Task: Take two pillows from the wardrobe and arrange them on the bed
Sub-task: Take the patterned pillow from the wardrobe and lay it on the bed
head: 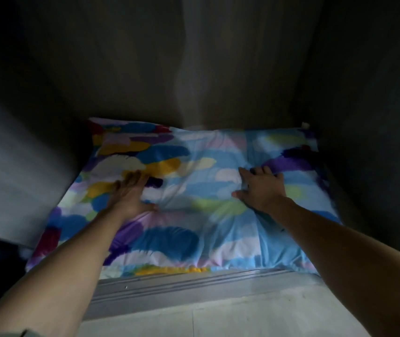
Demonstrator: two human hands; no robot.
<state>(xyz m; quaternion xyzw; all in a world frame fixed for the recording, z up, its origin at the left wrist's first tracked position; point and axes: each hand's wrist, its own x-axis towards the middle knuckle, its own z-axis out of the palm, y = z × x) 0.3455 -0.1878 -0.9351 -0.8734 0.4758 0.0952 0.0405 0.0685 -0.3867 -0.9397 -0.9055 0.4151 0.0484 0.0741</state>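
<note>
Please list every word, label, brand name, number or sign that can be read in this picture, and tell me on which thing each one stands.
None: no readable text shows anywhere.
Pillow: only painted colour patches, no words or label visible.
Wardrobe walls: plain dark panels, no marks.
Sliding rail and floor: no writing visible.
Left hand and right hand rest on the pillow; the picture is dim and somewhat blurred.

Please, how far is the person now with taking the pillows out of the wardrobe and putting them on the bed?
Nothing looks finished: no bed is in view. In hand: the left hand and right hand press on the colourful pillow, which lies on the wardrobe floor; whether the fingers grip the cloth, I cannot tell. A second pillow is not clearly seen. Left: lift out both pillows and arrange them on the bed.
</note>
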